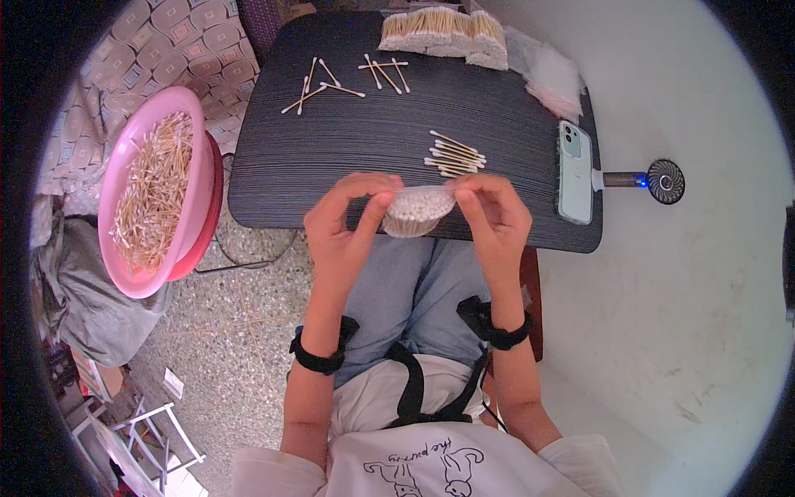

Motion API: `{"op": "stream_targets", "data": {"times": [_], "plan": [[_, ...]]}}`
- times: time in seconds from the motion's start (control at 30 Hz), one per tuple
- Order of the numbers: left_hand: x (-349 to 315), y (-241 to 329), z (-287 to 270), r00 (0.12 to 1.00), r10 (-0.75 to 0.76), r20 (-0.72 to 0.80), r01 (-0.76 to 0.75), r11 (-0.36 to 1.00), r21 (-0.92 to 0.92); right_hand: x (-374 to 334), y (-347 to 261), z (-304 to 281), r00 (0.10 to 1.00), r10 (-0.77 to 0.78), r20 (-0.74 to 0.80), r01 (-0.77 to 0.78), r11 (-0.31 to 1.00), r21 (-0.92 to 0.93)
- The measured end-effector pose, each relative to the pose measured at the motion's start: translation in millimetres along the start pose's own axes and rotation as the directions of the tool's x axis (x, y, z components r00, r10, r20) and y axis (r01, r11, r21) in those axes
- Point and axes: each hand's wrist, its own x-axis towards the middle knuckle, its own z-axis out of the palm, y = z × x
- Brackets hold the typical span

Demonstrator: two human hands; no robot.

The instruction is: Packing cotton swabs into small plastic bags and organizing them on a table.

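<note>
Between my hands hangs a clear plastic bag (411, 225) packed with cotton swabs, their white tips crowded together at its top. My left hand (341, 214) pinches the left corner of the bag's upper edge between thumb and fingers. The right corner is pinched the same way by my right hand (497, 214). The bag is held just at the table's near edge, above my lap. Just beyond it lies a small pile of loose cotton swabs (454, 155) on the dark table (331, 166).
Packed swab bundles (443, 35) line the table's far edge, beside empty-looking clear bags (551, 79). Several scattered swabs (321, 87) lie far left. A phone (574, 174) and small fan (665, 180) are at right. A pink basin (197, 199) full of swabs stands left.
</note>
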Motion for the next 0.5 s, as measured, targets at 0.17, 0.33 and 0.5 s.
{"op": "stream_targets", "data": {"times": [0.17,0.33,0.5], "plan": [[2.4,2.3,4.6,0.999,0.024,0.049,-0.022,0.999,-0.022,1.7,-2.8,4.3,0.999,0.026,0.041,-0.030,0.995,0.095],[1.7,2.6,8.4,0.996,0.001,0.085,0.002,0.999,-0.038,3.8,2.1,3.9,0.994,-0.061,0.093,0.063,0.998,-0.013],[2.5,0.3,7.5,0.997,0.022,0.075,-0.019,0.999,-0.037,5.6,0.6,6.4,0.992,-0.098,0.079,0.102,0.994,-0.040]]}}
